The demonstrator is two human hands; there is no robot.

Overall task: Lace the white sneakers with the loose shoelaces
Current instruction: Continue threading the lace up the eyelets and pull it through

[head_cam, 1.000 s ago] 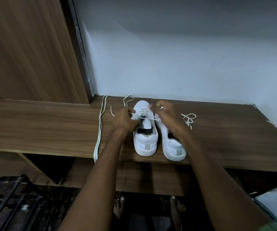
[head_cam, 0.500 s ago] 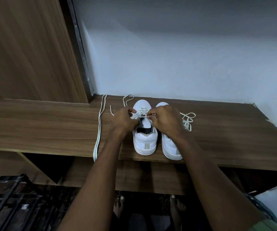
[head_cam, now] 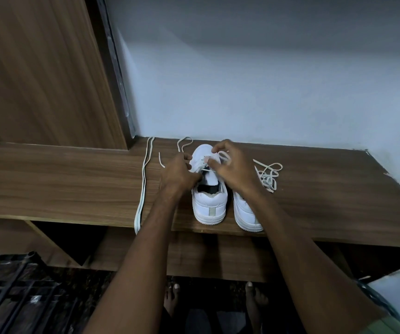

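My left hand [head_cam: 178, 173] and right hand [head_cam: 233, 168] fingers pinch the shoelace [head_cam: 214, 157] over the left sneaker [head_cam: 208, 203] on the worktop [head_cam: 73, 184].

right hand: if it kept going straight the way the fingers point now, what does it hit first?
The right hand reaches up-left over the left sneaker, its fingers pinching the lace there. Straight on, it would likely meet that sneaker's toe first, then the bare wooden shelf and the wall. Depth is unclear.

Dim, cool light w/ soft shadow across upper wall [head_cam: 266, 25]; wide-angle bending at edges, slight motion blur.
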